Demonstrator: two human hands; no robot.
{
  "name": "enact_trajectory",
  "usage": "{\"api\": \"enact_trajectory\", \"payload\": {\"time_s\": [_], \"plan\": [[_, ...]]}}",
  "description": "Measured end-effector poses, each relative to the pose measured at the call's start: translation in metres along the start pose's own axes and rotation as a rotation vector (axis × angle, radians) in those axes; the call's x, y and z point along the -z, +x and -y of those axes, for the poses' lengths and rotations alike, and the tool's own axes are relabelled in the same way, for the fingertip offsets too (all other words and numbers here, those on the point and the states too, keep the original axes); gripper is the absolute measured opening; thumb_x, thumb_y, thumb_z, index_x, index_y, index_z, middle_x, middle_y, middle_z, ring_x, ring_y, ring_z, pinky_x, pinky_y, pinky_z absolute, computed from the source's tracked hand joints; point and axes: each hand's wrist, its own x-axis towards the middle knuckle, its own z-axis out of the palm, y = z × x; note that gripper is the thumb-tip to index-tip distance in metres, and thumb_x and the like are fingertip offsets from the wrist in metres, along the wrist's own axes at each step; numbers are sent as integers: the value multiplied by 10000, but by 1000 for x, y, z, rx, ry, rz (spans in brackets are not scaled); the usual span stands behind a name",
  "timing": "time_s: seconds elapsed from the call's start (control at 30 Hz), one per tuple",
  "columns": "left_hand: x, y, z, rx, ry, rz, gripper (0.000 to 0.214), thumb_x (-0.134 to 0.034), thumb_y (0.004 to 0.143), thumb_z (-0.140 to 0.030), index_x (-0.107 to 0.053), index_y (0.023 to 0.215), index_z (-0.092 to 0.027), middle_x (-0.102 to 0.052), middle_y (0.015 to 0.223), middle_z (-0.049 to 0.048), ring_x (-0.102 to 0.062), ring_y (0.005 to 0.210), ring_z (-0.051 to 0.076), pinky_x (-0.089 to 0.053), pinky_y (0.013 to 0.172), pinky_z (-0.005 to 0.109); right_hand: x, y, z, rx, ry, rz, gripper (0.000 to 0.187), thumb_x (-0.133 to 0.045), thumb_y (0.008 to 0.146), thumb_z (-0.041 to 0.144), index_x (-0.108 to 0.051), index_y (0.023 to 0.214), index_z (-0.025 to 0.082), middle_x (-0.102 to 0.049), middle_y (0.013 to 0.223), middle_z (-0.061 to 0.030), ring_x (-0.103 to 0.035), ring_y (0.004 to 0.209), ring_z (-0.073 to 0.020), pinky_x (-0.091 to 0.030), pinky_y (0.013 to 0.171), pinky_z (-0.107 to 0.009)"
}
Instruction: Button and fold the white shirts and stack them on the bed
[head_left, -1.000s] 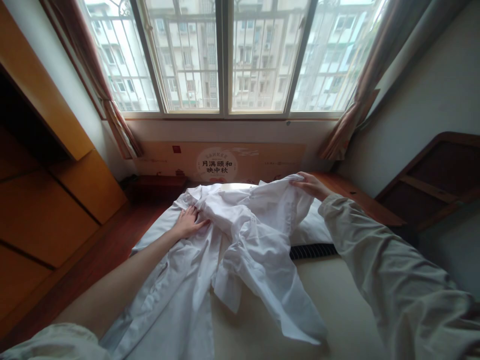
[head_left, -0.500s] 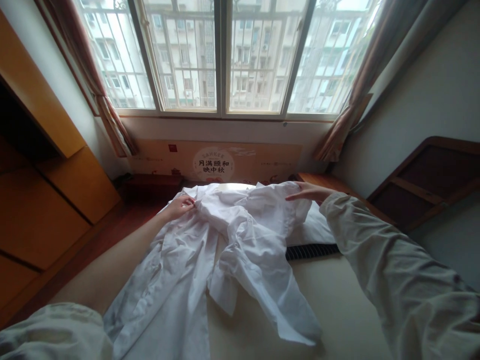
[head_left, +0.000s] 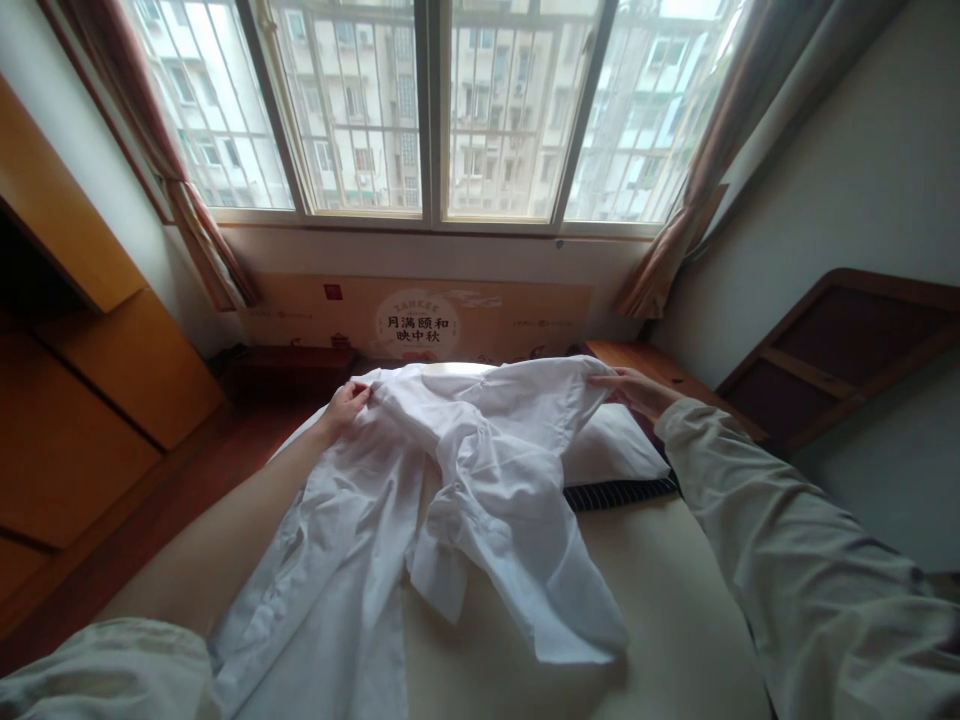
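Observation:
A white long-sleeved shirt point(head_left: 510, 520) lies rumpled over a cream-coloured padded surface point(head_left: 675, 590), its cloth hanging toward me on the left. At its far left edge, my left hand point(head_left: 349, 403) is closed, pinching the fabric. My right hand point(head_left: 636, 388) grips the far right corner between thumb and fingers, and the cloth there is drawn taut. Between the hands the shirt spans the far end of the surface. Part of the left hand's fingertips is hidden in folds.
A white pillow-like bundle point(head_left: 619, 445) and a black striped strip point(head_left: 619, 494) lie beyond the shirt at right. Wooden cabinets point(head_left: 90, 440) stand at left, a wooden-framed panel point(head_left: 847, 350) leans at right. A printed banner point(head_left: 480, 310) runs below the barred window point(head_left: 495, 110).
My right hand has moved outward to the right and now pinches the shirt's corner, stretching it. My left hand has shifted slightly left, still holding the cloth. The view has turned a little.

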Motion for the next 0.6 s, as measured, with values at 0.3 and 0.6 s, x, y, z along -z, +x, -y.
{"api": "enact_trajectory", "payload": {"time_s": [0.3, 0.6], "plan": [[-6, 15, 5, 90, -166, -93, 427, -754, 820, -560, -592, 1024, -222, -685, 871, 12, -643, 722, 173, -539, 663, 295, -1, -9, 26, 206, 22, -237, 519, -844, 764, 674, -733, 1005, 228, -795, 1002, -119, -756, 921, -303, -638, 734, -370], [1, 11, 47, 84, -63, -44, 604, -761, 694, -732, -631, 963, -207, -691, 864, 33, -639, 763, 208, -506, 692, 318, 39, -18, 52, -96, -251, 164, 416, -969, 419, 187, -791, 795, 205, -784, 774, -84, -738, 678, -283, -610, 578, -353]]}}
